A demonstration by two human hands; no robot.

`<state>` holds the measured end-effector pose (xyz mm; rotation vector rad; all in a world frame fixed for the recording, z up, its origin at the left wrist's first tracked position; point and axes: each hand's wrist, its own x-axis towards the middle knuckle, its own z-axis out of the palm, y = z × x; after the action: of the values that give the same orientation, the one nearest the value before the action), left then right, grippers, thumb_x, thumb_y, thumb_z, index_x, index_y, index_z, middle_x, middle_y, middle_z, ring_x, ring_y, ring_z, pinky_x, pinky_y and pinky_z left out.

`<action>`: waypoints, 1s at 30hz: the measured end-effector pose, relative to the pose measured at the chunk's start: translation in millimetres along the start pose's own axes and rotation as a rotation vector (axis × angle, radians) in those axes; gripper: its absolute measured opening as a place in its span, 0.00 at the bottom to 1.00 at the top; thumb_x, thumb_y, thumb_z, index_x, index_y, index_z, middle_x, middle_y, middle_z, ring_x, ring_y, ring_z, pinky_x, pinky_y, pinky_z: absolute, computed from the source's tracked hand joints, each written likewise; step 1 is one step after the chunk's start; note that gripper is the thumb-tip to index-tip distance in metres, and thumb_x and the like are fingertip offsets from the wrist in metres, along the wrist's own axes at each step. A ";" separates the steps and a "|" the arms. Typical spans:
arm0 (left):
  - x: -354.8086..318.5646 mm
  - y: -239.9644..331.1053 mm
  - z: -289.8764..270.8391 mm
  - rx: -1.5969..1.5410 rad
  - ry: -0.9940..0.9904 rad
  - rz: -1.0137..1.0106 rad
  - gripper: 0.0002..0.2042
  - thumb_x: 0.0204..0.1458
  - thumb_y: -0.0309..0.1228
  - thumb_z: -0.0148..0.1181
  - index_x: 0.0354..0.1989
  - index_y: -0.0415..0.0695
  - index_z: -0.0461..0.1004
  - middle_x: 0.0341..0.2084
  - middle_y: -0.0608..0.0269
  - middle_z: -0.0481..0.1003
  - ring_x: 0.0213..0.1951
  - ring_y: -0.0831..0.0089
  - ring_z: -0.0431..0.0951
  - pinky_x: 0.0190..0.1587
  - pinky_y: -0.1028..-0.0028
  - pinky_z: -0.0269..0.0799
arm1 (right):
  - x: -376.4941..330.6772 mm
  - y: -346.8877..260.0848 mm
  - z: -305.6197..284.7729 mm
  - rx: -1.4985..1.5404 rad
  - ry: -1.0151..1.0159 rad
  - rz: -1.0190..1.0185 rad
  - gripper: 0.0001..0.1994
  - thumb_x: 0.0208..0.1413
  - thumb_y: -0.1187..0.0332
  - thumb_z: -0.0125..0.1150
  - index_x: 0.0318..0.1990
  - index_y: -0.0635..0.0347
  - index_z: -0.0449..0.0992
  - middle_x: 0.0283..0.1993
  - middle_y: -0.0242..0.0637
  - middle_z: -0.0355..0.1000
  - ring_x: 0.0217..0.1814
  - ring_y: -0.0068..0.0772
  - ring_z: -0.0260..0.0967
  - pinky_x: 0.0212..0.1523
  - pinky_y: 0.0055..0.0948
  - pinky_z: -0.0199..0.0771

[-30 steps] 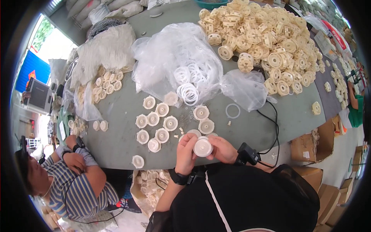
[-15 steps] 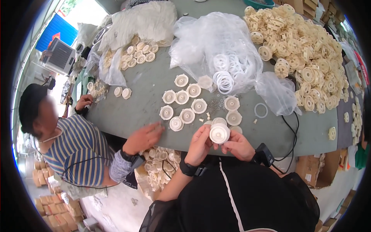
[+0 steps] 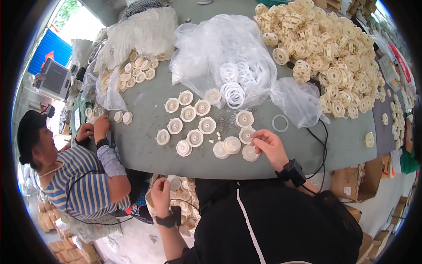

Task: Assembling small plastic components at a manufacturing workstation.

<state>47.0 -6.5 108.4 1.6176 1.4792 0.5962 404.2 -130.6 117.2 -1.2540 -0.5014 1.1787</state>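
My left hand (image 3: 161, 193) is below the table's front edge, pinching a round white plastic cap (image 3: 174, 182) over a container of similar pale caps (image 3: 187, 193). My right hand (image 3: 271, 148) is over the table, thumb and forefinger closed at the right edge of a white cap (image 3: 246, 134). The fingertips partly cover that edge. Just below it lies another cap (image 3: 250, 153), and to the left a cap (image 3: 232, 144) overlaps its neighbour (image 3: 220, 150). Several open caps with central pegs (image 3: 188, 113) sit further left. Tiny pale pieces (image 3: 219, 136) lie between the groups.
A clear bag of white rings (image 3: 233, 94) lies mid-table, a loose ring (image 3: 279, 123) beside it. Cream plastic wheels (image 3: 334, 75) are heaped at right. A black cable (image 3: 324, 145) hangs over the front edge. A co-worker (image 3: 83, 176) sits at left, hands near loose parts.
My hands have separated. The left carried the cap down and left, below the table edge; the right moved to the caps on the table. The co-worker's outstretched arm drew back.
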 end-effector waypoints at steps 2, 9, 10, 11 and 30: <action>-1.7 -5.8 -13.4 0.203 0.020 0.003 0.09 0.47 0.28 0.56 0.33 0.35 0.72 0.24 0.63 0.73 0.26 0.77 0.72 0.30 0.79 0.67 | 1.9 0.8 0.2 -0.010 -0.012 -0.017 0.08 0.53 0.72 0.52 0.40 0.61 0.71 0.31 0.27 0.69 0.26 0.13 0.62 0.28 0.14 0.62; 2.8 -29.0 -14.1 0.614 0.073 0.093 0.10 0.43 0.31 0.58 0.32 0.37 0.73 0.23 0.55 0.74 0.23 0.66 0.74 0.29 0.74 0.68 | 12.8 -2.6 12.5 -0.685 -0.106 -0.185 0.10 0.49 0.70 0.57 0.39 0.62 0.72 0.31 0.30 0.69 0.27 0.21 0.64 0.28 0.20 0.64; 6.9 -25.3 -7.1 0.435 0.095 0.059 0.09 0.44 0.29 0.58 0.32 0.37 0.73 0.22 0.57 0.74 0.22 0.69 0.74 0.28 0.75 0.68 | 18.1 -5.2 13.2 -0.682 -0.099 -0.186 0.10 0.49 0.70 0.57 0.39 0.62 0.72 0.31 0.30 0.69 0.27 0.21 0.64 0.28 0.20 0.64; 9.5 -11.6 1.4 0.437 0.090 0.063 0.09 0.44 0.29 0.58 0.32 0.37 0.73 0.22 0.57 0.74 0.22 0.69 0.74 0.28 0.75 0.68 | 25.5 -7.9 13.0 -0.903 -0.136 -0.415 0.13 0.46 0.67 0.59 0.40 0.61 0.72 0.34 0.31 0.68 0.32 0.26 0.64 0.33 0.24 0.64; 141.4 191.7 210.8 0.482 -0.294 0.908 0.07 0.42 0.27 0.57 0.31 0.42 0.72 0.31 0.56 0.70 0.33 0.59 0.73 0.35 0.66 0.69 | 4.7 -7.1 -11.6 -0.124 -0.026 -0.219 0.28 0.41 0.73 0.66 0.50 0.62 0.59 0.43 0.34 0.65 0.45 0.22 0.64 0.45 0.23 0.66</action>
<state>351.2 84.3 127.7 2.6401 0.6288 0.4511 418.5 -130.9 118.7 -1.2550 -0.7216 0.9917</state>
